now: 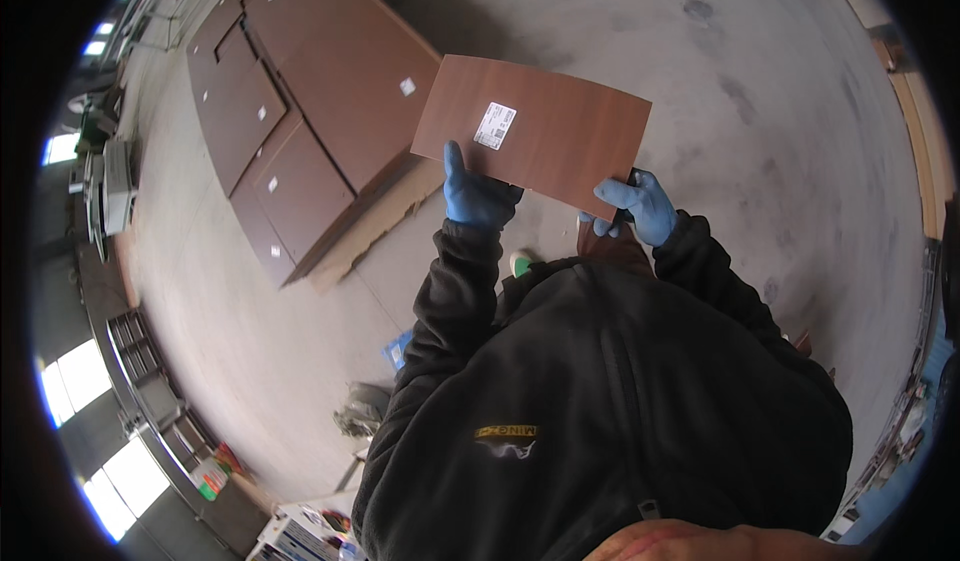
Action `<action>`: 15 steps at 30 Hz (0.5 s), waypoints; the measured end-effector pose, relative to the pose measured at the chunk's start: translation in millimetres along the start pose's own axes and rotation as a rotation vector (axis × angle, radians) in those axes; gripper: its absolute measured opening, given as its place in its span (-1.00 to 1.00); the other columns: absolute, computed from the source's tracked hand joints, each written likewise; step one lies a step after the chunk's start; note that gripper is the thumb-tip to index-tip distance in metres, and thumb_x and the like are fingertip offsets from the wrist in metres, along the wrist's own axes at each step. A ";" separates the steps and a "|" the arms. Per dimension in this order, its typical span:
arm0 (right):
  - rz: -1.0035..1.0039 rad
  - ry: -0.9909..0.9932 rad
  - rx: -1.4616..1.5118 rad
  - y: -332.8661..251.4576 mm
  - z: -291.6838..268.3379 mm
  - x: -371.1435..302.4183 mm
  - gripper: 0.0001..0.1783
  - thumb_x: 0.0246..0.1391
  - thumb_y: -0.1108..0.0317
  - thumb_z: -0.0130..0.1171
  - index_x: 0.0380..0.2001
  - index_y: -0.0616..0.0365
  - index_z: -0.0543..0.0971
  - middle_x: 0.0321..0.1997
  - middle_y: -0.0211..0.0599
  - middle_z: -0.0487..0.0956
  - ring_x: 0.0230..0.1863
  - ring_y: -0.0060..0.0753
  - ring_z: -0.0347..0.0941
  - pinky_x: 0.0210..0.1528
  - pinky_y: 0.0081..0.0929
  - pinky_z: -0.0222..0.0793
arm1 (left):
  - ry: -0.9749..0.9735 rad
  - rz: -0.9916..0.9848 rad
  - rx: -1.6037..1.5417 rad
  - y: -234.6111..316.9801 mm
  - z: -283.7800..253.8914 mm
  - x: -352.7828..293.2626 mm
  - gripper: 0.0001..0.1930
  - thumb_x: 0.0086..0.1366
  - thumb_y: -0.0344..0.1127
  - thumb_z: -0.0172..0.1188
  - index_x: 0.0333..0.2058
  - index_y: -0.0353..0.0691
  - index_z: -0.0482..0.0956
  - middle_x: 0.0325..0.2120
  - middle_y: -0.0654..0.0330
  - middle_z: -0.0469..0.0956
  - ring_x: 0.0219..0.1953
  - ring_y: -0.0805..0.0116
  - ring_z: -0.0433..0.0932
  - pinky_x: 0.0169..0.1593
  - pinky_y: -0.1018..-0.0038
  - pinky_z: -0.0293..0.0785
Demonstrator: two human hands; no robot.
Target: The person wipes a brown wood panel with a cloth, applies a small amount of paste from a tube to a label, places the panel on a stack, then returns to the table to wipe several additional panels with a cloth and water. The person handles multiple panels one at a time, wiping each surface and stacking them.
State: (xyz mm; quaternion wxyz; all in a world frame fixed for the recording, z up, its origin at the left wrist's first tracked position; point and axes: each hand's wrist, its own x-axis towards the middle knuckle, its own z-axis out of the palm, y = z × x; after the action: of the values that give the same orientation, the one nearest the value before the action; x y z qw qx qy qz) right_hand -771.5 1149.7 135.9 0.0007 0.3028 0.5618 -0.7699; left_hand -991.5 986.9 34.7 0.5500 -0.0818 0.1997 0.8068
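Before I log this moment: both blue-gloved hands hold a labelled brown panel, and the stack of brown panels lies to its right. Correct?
Not quite: the stack of brown panels lies to the left of the held panel, as the head view shows. The rest stands: the left hand and right hand, both blue-gloved, hold the labelled panel.

White rectangular windows (128,481) glare overexposed along the left, against dim surroundings. A broad, soft-edged shadow darkens the smooth grey floor (800,261) near the top. Fisheye distortion bends straight lines toward blackened corners, where details soften.
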 end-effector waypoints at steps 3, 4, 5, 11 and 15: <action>-0.022 0.052 0.029 6.6 0.9 10.0 -0.59 0.33 0.00 0.21 -0.18 0.19 0.66 -0.27 -0.27 0.72 -0.41 -0.49 0.62 -0.42 -0.51 0.49 | -0.013 -0.011 -0.008 8.3 1.5 22.6 -0.24 0.47 0.27 0.15 0.43 -0.08 0.27 0.34 0.13 0.44 0.34 0.06 0.45 0.37 0.02 0.41; -0.072 0.040 0.058 14.8 2.8 18.9 -0.59 0.33 0.00 0.21 -0.17 0.19 0.66 -0.27 -0.28 0.72 -0.41 -0.49 0.62 -0.41 -0.51 0.49 | -0.043 -0.003 -0.026 12.8 -3.6 29.1 -0.27 0.49 0.24 0.14 0.43 -0.08 0.28 0.34 0.14 0.45 0.34 0.05 0.46 0.37 0.03 0.42; -0.041 0.049 0.032 14.1 -3.8 30.2 -0.61 0.34 0.05 0.21 -0.14 0.21 0.65 -0.28 -0.26 0.72 -0.41 -0.48 0.63 -0.41 -0.52 0.50 | -0.150 0.013 -0.061 14.4 -1.5 40.7 -0.30 0.51 0.21 0.14 0.43 -0.08 0.28 0.34 0.14 0.45 0.33 0.05 0.47 0.36 0.04 0.43; -0.008 -0.058 -0.011 -40.0 -91.4 151.2 -0.66 0.31 0.20 0.21 -0.06 0.29 0.60 -0.28 -0.18 0.70 -0.38 -0.39 0.65 -0.37 -0.49 0.54 | 0.141 0.015 -0.031 27.5 2.6 140.7 -0.44 0.54 0.05 0.13 0.34 -0.15 0.42 0.27 0.08 0.52 0.31 0.05 0.50 0.35 0.07 0.48; -0.002 -0.122 -0.051 -136.0 -178.4 258.8 -0.65 0.26 0.25 0.22 -0.05 0.33 0.59 -0.29 -0.15 0.70 -0.36 -0.32 0.67 -0.33 -0.43 0.56 | 0.029 0.105 0.070 39.5 39.5 221.2 -0.48 0.51 -0.07 0.21 0.32 -0.15 0.45 0.23 0.08 0.55 0.29 0.07 0.52 0.31 0.04 0.53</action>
State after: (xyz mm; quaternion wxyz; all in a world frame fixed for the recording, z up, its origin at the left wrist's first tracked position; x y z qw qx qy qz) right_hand -946.3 1442.1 99.6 0.0421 0.2546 0.5803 -0.7724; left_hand -1108.8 1179.9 1.9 0.5065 -0.0635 0.2399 0.8257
